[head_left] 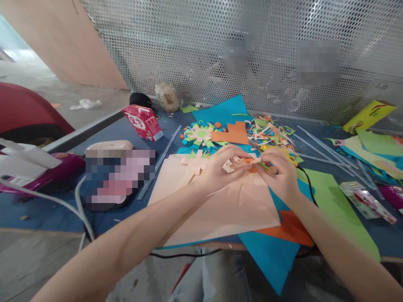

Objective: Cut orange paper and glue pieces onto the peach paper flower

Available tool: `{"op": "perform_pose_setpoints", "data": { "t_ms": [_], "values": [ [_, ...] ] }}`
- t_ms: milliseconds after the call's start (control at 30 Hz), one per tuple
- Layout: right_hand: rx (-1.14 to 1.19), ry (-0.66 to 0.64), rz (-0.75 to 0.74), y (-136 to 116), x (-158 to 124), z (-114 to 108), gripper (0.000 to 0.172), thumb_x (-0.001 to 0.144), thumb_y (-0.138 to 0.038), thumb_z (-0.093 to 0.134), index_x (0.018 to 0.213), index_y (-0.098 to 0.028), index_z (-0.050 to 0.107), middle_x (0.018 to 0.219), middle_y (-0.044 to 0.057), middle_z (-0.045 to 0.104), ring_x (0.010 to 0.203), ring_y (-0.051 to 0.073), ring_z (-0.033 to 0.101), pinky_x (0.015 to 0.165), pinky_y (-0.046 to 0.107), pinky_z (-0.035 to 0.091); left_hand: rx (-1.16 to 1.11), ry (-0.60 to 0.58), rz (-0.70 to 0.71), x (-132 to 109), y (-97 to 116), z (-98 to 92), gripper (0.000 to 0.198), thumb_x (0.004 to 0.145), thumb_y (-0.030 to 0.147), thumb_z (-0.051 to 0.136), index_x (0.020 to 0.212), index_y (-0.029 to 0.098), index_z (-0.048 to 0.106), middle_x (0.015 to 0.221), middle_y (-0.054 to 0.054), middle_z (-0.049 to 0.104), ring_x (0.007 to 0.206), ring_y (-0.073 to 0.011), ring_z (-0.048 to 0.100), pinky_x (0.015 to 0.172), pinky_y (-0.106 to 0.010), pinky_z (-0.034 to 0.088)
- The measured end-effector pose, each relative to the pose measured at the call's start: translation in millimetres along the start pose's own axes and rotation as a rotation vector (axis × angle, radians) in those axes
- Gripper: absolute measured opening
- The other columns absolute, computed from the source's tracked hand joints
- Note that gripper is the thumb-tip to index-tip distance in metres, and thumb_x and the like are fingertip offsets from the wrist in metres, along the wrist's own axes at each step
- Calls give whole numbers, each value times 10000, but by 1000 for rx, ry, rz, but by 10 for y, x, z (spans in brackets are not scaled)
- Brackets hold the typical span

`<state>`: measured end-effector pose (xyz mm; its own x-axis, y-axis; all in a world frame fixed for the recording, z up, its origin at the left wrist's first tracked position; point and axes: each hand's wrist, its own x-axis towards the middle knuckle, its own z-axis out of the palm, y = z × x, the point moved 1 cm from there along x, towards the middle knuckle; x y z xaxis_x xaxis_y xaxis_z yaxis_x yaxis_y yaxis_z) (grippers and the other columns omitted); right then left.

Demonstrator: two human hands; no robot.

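Above a large peach paper sheet (217, 209), my left hand (220, 165) and my right hand (281, 174) meet around a small paper flower (239, 162) with peach and orange strips. The left fingers are closed on its left side. At its right side, the right fingertips pinch a pale strip end. Left of my left hand, a peach paper flower (197, 165) lies on the sheet. A finished-looking layered paper flower (200, 133) with a green centre lies behind it. Just beyond my right hand is a yellow hot glue gun (277, 150), partly hidden by the hand.
Paper scraps (267, 130) heap at the back beside an orange paper piece (234, 133). Clear glue sticks (333, 149) lie on the right, another (160, 161) on the left. A red box (143, 121) stands back left; a yellow box (368, 116) is back right. Black cord (310, 184) runs by my right wrist.
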<state>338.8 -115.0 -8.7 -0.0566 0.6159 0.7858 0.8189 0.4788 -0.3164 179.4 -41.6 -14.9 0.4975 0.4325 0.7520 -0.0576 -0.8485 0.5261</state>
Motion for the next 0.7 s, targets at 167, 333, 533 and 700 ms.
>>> {"op": "perform_pose_setpoints", "data": {
  "t_ms": [167,333,533,700],
  "values": [
    [-229,86,-465,-43,-12,-168,207,720,-116,630,856,-263,579,821,26,596,830,174,533,718,335,487,316,51,409,-9,35,-59,167,753,179,612,891,202,520,958,-57,595,906,-152,541,786,-316,457],
    [-252,20,-729,-104,-63,-218,139,752,-136,580,773,-274,585,911,8,588,848,146,512,712,302,512,396,138,549,-41,38,-73,137,754,160,600,820,234,506,932,-18,599,904,-153,527,769,-311,452],
    [-263,50,-756,-71,-61,-195,124,747,-103,559,792,-217,584,979,56,550,868,172,497,696,338,522,367,118,601,-62,29,-107,143,759,143,586,868,227,546,920,-31,590,927,-168,518,768,-318,463],
    [-316,155,-672,-3,-67,-170,251,651,-111,689,857,-204,579,936,51,549,854,179,512,669,322,513,400,120,592,-51,42,-105,111,774,167,577,856,230,537,885,-25,592,892,-157,512,751,-302,466]
  ]
}}
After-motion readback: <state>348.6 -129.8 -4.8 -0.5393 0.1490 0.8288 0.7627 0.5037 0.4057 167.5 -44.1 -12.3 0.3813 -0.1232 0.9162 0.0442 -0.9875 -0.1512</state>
